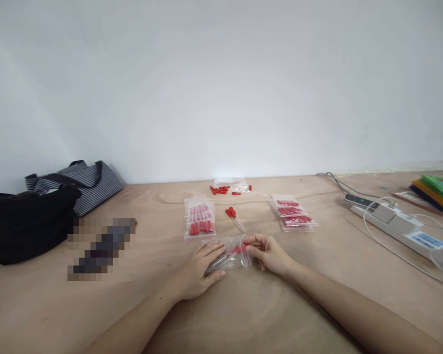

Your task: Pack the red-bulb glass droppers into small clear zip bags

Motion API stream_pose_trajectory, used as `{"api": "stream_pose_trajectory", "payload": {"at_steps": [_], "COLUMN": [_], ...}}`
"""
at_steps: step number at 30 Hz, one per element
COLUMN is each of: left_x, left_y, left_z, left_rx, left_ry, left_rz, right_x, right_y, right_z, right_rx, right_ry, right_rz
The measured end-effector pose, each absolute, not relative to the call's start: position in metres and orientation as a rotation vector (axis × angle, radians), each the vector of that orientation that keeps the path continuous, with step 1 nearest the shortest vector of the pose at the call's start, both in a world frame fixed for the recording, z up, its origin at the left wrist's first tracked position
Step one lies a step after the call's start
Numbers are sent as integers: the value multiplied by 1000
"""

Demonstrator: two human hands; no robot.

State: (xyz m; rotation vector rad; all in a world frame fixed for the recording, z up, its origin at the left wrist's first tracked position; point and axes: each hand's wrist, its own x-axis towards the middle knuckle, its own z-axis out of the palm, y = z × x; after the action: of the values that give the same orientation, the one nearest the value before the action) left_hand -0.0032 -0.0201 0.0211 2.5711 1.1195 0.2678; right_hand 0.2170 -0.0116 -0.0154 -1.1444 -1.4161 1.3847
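Note:
A clear zip bag [227,255] with red-capped droppers inside lies at the middle of the table. My left hand [199,270] rests on its left part, fingers spread. At the bag's right end, my right hand [268,253] pinches the edge between thumb and fingers. Just behind the bag are loose droppers with red bulbs [231,212], their thin stems pointing toward the bag's opening end. Filled bags of red-bulbed droppers [200,216] are stacked behind my left hand. Another pile of bags with red bulbs [293,214] sits behind my right hand.
Loose red bulbs [220,190] and clear bags [231,182] lie near the wall. At left are a black bag [33,228], a striped bag [84,187] and a blurred item. A power strip [402,233] with cables and colored trays [437,191] stand at right.

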Motion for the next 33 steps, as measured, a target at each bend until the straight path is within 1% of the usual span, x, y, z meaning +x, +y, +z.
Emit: {"api": "stream_pose_trajectory", "payload": {"at_steps": [3,8,12,18,20,25,29,33], "left_x": [-3,-4,-3,-4,-4,-7,-7,-4], "left_y": [-20,-20,-21,-21,-20,-17,-16,-18], "left_z": [21,20,21,23,22,14,12,18], "left_rx": [2578,2579,2573,2587,2601,2613,2635,2622], "left_ry": [1115,1126,1110,1116,1096,1091,1082,1112], "left_rz": [261,252,279,240,230,256,250,172], "right_x": [215,212,213,221,225,229,213,194], "right_y": [-9,-6,-7,-2,7,49,88,112], "right_z": [-19,-15,-11,-11,-10,-5,-7,-6], "right_rx": [-1199,-1053,-1125,-1016,-1089,-1436,-1571,-1740], "right_ry": [-1526,-1651,-1650,-1508,-1465,-1427,-1426,-1431], "right_rz": [1401,1405,1388,1466,1371,926,866,854]}}
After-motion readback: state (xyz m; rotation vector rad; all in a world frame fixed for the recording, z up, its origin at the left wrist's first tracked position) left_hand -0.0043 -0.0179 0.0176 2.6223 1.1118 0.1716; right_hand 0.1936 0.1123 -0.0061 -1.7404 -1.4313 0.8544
